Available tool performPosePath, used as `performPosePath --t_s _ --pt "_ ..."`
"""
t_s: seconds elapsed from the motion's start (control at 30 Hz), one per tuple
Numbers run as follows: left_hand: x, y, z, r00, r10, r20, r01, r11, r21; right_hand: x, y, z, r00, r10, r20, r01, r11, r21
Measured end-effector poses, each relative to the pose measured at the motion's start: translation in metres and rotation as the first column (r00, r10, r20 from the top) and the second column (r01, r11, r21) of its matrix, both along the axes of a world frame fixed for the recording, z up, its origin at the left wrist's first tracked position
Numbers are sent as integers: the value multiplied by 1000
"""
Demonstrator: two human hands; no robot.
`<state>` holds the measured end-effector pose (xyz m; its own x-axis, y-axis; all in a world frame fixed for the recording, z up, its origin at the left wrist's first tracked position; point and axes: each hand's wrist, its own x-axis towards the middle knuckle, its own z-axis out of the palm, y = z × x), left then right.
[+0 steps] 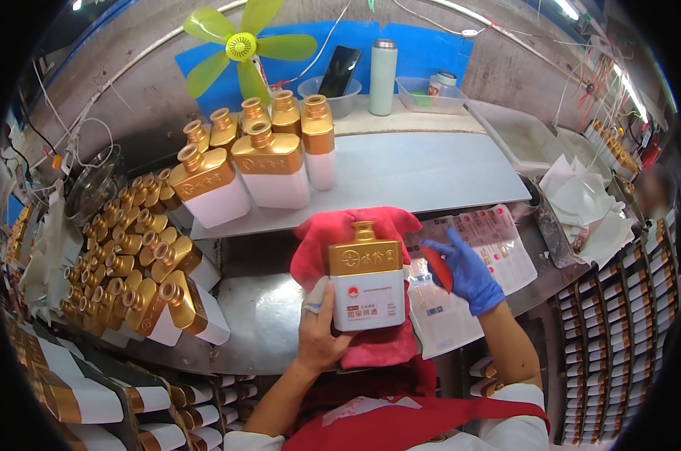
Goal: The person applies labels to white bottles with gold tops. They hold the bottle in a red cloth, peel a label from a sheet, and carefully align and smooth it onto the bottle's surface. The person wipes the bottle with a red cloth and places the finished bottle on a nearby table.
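A flat-sided white bottle with a gold shoulder and neck stands upright in front of me, its printed front facing me. My left hand grips it by the lower left side; a pale cover wraps one finger. Behind and under the bottle lies a crumpled red cloth. To the right, my right hand, in a blue glove, holds a thin red scraper and is apart from the bottle. Beneath this hand are sheets of printed labels on the metal bench.
Several gold-and-white bottles stand on a pale board at the back; many more crowd the left. A green fan, a flask and plastic tubs sit behind. Racks of bottles rise at right.
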<state>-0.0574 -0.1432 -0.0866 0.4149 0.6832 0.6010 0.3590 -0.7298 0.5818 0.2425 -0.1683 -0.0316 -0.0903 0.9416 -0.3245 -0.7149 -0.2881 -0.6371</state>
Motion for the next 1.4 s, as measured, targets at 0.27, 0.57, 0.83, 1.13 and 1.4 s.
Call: performPosePath --t_s 0.27,0.57,0.83,1.13,1.4 --pt "0 1 -3 1000 -2 1 2 1000 5 -41 -4 50 894 -200 400 68 945 319" --pt "-1 1 -5 1000 -10 -26 10 1000 -6 -77 24 48 454 -449 770 51 875 481" --pt "-1 2 -2 1000 -15 -18 15 1000 -14 -77 38 39 359 -453 816 5 875 484" --pt "0 4 -5 1000 -13 -1 13 1000 1 -76 41 38 266 -448 853 10 887 462" --pt "0 6 -6 1000 -21 1 21 1000 -7 -76 44 41 356 -355 865 38 930 366"
